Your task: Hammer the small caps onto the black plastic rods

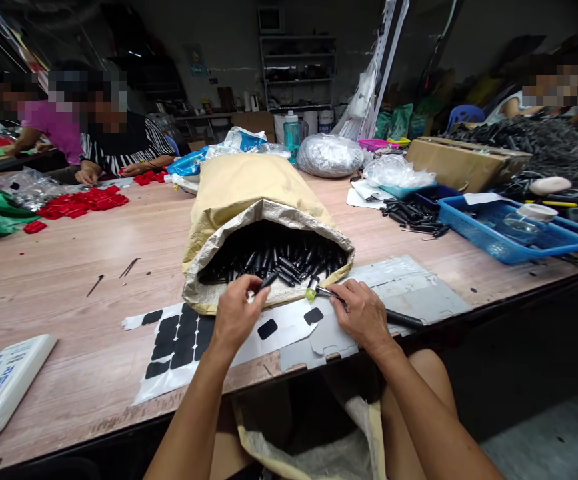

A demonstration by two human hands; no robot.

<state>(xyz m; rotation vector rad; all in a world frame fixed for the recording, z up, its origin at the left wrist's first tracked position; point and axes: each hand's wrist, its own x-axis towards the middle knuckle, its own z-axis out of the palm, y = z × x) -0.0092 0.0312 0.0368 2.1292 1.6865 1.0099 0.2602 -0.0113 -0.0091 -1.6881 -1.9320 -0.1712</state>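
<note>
Fingers [247,287] of the left hand [233,317]: pinching one slim black piece; those of the right hand [365,316]: closing narrowly around a hammer. Bench, wood-grained: carrying the whole lot. Sack, pale yellow: lying flat beyond the two hands, its mouth [209,297] facing the person and showing many black pieces [289,267]. Board [419,293], grey, plastic-covered: lying under the right hand along the near edge. Backing sheet [153,388], white, with black rounded patches [184,345]: spreading left of and beneath the left hand. Hammer [405,321], black grip: slanting from its yellow-green-tipped head, by the sack's lip, down rightward past the right hand; the head is lying between the hands, nearer the right. Held piece [269,280]: pointing up and rightward from the left fingers toward the loose pieces, which are lying nearer the left hand; the hammer head is sitting to its right. Obscured: the sack's depth is fading into darkness; the left fingers are covering the held piece's near end; the right hand is masking part of the hammer's shaft; the sack is overlapping the backing sheet.
</note>
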